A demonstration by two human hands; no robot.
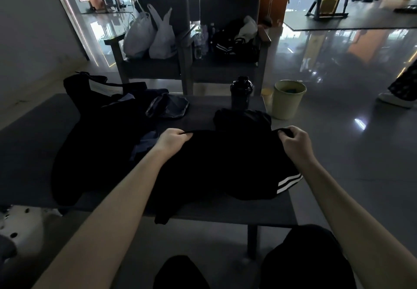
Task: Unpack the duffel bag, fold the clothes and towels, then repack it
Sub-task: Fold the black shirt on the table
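A black garment with white side stripes [225, 166] lies spread on the dark low table [33, 144], its near part hanging over the front edge. My left hand [172, 140] grips its far left edge, and my right hand [294, 140] pinches its far right edge. Just behind it sits a small pile of black cloth [242, 119]. A black duffel bag [99, 112] lies open at the table's left, with dark blue cloth [144, 146] beside it. A dark folded pouch [169, 107] rests near the table's far edge.
A black shaker bottle [241, 93] stands at the table's far edge. A pale green bin [287, 99] is on the floor to the right. Two chairs behind hold white plastic bags [150, 35] and another black bag [234, 44]. A person's foot [394, 99] shows far right.
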